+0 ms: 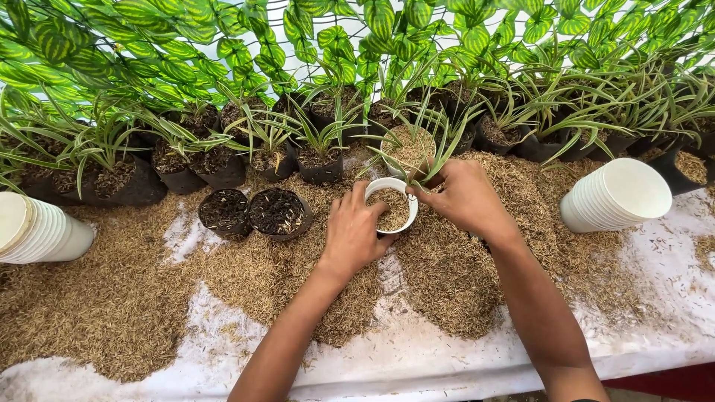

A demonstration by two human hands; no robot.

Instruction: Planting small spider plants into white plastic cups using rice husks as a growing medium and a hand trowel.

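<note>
A white cup filled with rice husk stands on a husk-covered table, with a small striped-leaf plant rising from it. My left hand grips the cup's near-left side. My right hand is closed on the base of the plant at the cup's right rim. Behind it stands another white cup full of husk.
Two black grow bags of dark soil sit left of the cup. A row of potted striped plants lines the back under broad green leaves. Stacks of white cups lie on their sides at the right and the left. Husk heaps cover the white table.
</note>
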